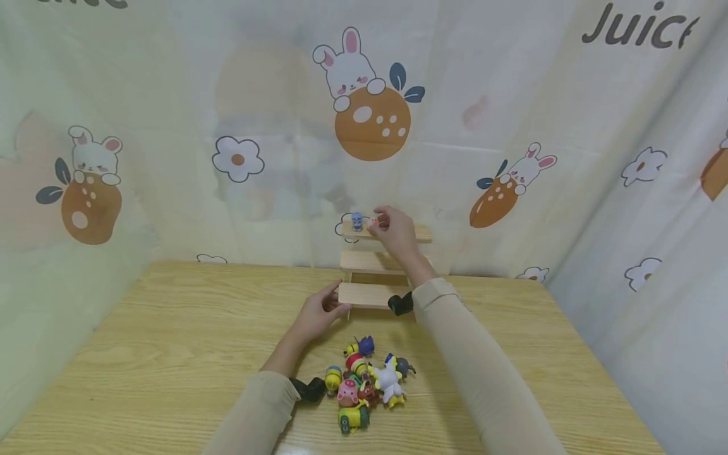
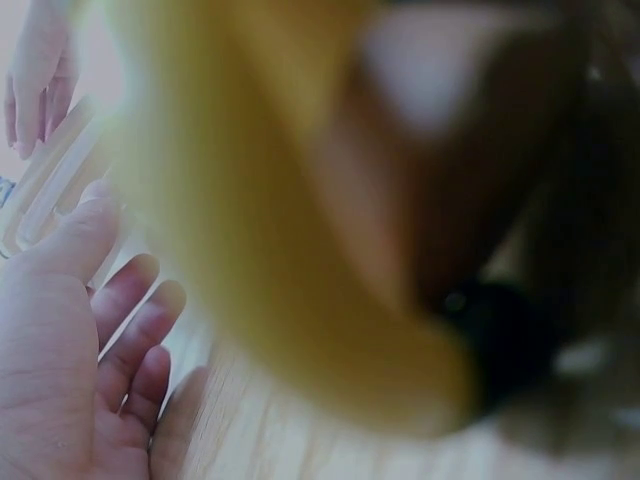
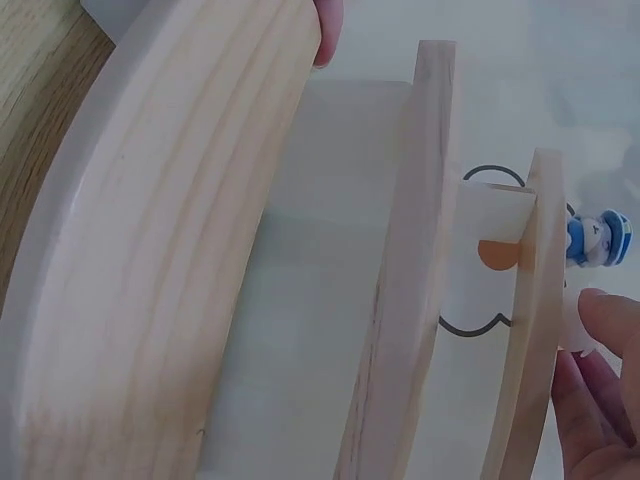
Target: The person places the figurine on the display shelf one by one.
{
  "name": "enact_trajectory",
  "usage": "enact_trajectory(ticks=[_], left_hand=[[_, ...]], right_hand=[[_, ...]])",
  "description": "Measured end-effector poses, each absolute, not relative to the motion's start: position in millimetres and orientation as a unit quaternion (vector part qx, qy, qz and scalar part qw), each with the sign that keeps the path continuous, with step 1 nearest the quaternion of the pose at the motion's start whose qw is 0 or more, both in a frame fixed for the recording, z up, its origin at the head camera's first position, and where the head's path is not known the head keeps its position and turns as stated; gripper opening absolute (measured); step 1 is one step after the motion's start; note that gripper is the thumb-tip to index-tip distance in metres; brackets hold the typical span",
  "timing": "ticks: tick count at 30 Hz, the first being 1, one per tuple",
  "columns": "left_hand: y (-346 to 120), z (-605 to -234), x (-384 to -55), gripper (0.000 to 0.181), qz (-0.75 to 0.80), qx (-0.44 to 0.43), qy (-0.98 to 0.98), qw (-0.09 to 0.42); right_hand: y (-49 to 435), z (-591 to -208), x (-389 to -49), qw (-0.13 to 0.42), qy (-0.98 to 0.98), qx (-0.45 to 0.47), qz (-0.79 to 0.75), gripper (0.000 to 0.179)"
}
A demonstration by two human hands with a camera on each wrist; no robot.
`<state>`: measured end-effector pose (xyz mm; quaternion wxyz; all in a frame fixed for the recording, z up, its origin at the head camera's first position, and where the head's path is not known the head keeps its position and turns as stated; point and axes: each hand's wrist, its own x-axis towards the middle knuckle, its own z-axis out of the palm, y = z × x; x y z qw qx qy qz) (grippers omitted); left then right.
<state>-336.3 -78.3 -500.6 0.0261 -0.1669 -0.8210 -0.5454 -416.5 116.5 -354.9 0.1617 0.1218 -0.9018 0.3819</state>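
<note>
A three-tier wooden display shelf [image 1: 371,295] stands at the back of the table. My right hand [image 1: 398,234] pinches a small pale figurine [image 1: 373,222] on its top tier; the fingers hide most of the toy. Just left of that stands a blue-and-white figurine [image 1: 356,221], also visible beyond the top board in the right wrist view [image 3: 598,238]. With thumb and fingers, my left hand [image 1: 317,314] holds the left end of the lowest tier. In the left wrist view the left hand [image 2: 70,350] shows bent fingers, beside a large blurred yellow shape.
A pile of small toy figures lies in front of the shelf, among them a pink pig [image 1: 347,392], a white figure [image 1: 388,382] and a yellow-and-green one [image 1: 354,417]. A patterned curtain [image 1: 273,208] hangs behind the wooden table [image 1: 170,354].
</note>
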Motion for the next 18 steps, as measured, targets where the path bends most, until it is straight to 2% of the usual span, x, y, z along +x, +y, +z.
enact_trajectory(ticks=[9,18], left_hand=[[-79.1,-501.9,-336.9,0.068,-0.538,-0.172,-0.825,0.027],[-78.3,-502.1,-337.7,0.070,-0.545,-0.174,-0.820,0.020]], right_hand=[[118.1,-353.6,-416.6,0.139,-0.913,0.123,0.363,0.043],[119.7,-353.7,-416.5,0.151,-0.908,0.141,0.366,0.041]])
